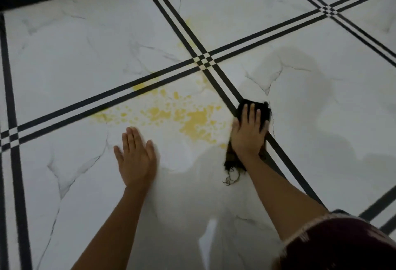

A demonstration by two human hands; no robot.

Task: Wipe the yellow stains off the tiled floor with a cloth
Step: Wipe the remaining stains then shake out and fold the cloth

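The right hand [248, 132] presses flat on a cloth [262, 110] beside the stains [192, 119], the left hand [135, 158] lies flat on the floor [64, 76].

So on my feed the floor [70, 61] is big white marble-look tiles with grey veins, split up by double black stripes [9, 76] that cross near the middle of the view. Yellow stains [192, 119] are splattered over the tile just below that crossing. The biggest blotch is on the right, smaller flecks trail left along the stripes, and a few faint ones sit on the tile above. A dark cloth [255, 108] lies at the stains' right edge, across the stripes, with frayed threads off its near end. The left hand [137, 158] is flat on bare tile just below the stains, fingers straight.
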